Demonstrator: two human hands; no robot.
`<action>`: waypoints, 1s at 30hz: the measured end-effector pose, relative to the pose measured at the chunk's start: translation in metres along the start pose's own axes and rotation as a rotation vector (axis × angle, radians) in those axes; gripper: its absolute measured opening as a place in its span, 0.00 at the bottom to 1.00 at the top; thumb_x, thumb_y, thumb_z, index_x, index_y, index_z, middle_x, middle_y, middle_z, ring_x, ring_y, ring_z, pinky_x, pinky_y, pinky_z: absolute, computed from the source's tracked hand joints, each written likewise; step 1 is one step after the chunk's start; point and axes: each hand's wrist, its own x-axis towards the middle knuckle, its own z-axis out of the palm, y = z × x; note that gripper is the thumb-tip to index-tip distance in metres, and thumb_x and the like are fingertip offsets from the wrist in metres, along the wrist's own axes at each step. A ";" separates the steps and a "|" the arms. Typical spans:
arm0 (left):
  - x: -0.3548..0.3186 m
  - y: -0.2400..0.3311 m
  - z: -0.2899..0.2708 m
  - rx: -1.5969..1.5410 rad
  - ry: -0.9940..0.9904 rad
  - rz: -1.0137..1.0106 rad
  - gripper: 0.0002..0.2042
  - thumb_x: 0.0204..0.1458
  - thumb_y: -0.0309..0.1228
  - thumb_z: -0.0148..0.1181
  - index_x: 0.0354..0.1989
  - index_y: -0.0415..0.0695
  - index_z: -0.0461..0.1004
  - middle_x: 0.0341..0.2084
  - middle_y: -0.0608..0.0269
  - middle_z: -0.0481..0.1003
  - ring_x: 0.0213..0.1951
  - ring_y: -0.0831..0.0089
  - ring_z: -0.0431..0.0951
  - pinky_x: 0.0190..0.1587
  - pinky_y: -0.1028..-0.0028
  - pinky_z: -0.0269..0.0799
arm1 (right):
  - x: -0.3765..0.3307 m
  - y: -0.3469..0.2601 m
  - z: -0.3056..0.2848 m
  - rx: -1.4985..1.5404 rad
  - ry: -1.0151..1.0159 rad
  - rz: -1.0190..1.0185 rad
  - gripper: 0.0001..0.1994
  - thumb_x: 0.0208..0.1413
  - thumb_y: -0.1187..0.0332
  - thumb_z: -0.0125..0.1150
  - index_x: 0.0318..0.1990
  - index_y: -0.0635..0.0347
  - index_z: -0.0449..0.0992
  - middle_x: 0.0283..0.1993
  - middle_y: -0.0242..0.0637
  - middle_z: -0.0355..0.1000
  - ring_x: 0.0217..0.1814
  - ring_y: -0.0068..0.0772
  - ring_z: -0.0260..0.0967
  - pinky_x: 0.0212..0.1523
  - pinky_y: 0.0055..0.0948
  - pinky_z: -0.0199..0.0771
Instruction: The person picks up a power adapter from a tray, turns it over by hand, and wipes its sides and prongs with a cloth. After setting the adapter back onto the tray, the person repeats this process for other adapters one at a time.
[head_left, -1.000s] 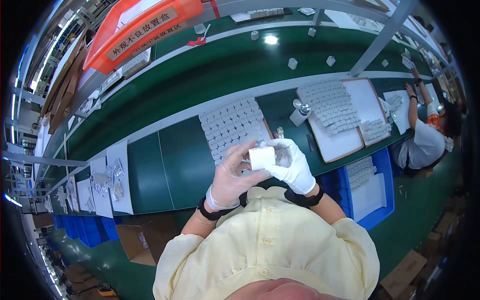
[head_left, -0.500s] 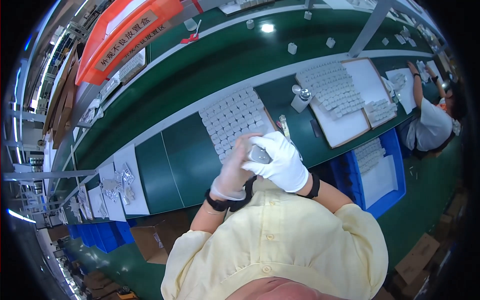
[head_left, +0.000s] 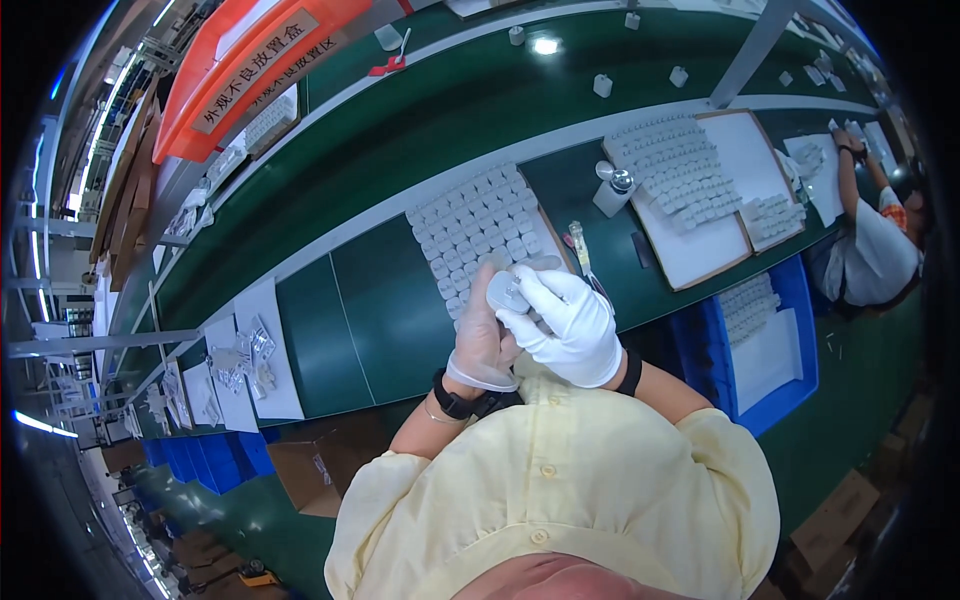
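Observation:
My left hand (head_left: 482,343), in a thin translucent glove, is closed around a small white plug-in charger (head_left: 504,292) with a rounded pale grey face. My right hand (head_left: 572,328), in a white cloth glove, meets it from the right, its fingers bent and pressed against the charger. Both hands are in front of my chest, over the near edge of the green bench. Just beyond them, rows of similar white blocks (head_left: 470,225) stand close together on a board. The fingers hide part of the charger.
Right of the blocks lie a slender tool (head_left: 581,250) and a pump bottle (head_left: 612,192). Farther right are a tray (head_left: 690,258) of white blocks and a blue bin (head_left: 806,365). An orange bin (head_left: 190,135) hangs upper left. A co-worker (head_left: 872,250) sits at far right.
The charger has turned in my hands, and its grey face points differently. My left hand has rolled around it, while my right fingers have shifted over its face. The view has shifted slightly.

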 end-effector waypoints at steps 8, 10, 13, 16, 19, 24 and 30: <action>0.002 0.000 -0.012 -0.028 -0.136 -0.003 0.23 0.62 0.51 0.47 0.37 0.40 0.76 0.35 0.56 0.79 0.40 0.66 0.79 0.45 0.69 0.75 | 0.004 0.001 0.000 0.015 0.033 -0.075 0.15 0.43 0.66 0.74 0.38 0.58 0.79 0.31 0.34 0.70 0.25 0.34 0.69 0.24 0.30 0.68; 0.003 0.002 -0.010 -0.019 -0.128 0.016 0.23 0.62 0.51 0.47 0.36 0.40 0.75 0.34 0.56 0.78 0.38 0.66 0.79 0.45 0.69 0.75 | 0.006 -0.001 0.002 0.037 0.095 -0.101 0.14 0.44 0.65 0.74 0.38 0.57 0.79 0.28 0.33 0.69 0.24 0.33 0.68 0.23 0.29 0.67; 0.005 0.003 -0.012 0.003 -0.115 0.048 0.24 0.62 0.51 0.47 0.33 0.40 0.75 0.32 0.55 0.78 0.36 0.66 0.78 0.43 0.69 0.75 | 0.010 -0.004 -0.001 -0.132 0.117 -0.183 0.13 0.42 0.65 0.73 0.37 0.51 0.79 0.22 0.30 0.67 0.18 0.30 0.65 0.18 0.30 0.63; 0.011 0.005 -0.023 0.190 -0.129 0.136 0.25 0.63 0.51 0.45 0.33 0.39 0.76 0.31 0.58 0.77 0.32 0.73 0.74 0.41 0.74 0.72 | 0.004 -0.003 -0.006 -0.209 -0.146 -0.293 0.14 0.40 0.65 0.72 0.37 0.48 0.80 0.19 0.27 0.65 0.16 0.30 0.64 0.17 0.31 0.61; 0.011 0.023 -0.031 -0.005 -0.334 -0.109 0.25 0.63 0.51 0.45 0.32 0.39 0.76 0.27 0.60 0.75 0.29 0.75 0.72 0.37 0.76 0.71 | -0.004 -0.003 -0.005 -0.135 -0.325 -0.435 0.12 0.40 0.64 0.70 0.35 0.46 0.78 0.19 0.25 0.65 0.16 0.30 0.63 0.15 0.31 0.61; 0.008 0.031 -0.035 -0.063 -0.445 -0.222 0.26 0.64 0.51 0.42 0.32 0.39 0.75 0.26 0.62 0.73 0.27 0.79 0.69 0.30 0.81 0.66 | 0.002 0.001 -0.017 0.074 -0.249 -0.457 0.08 0.42 0.64 0.66 0.32 0.45 0.77 0.20 0.23 0.65 0.18 0.30 0.63 0.15 0.29 0.62; -0.003 0.008 0.006 0.315 0.131 0.256 0.22 0.64 0.47 0.45 0.39 0.39 0.75 0.29 0.65 0.72 0.30 0.81 0.70 0.29 0.82 0.65 | 0.017 -0.008 -0.017 -0.206 -0.132 -0.245 0.12 0.42 0.64 0.70 0.37 0.47 0.80 0.18 0.24 0.63 0.18 0.30 0.63 0.16 0.29 0.61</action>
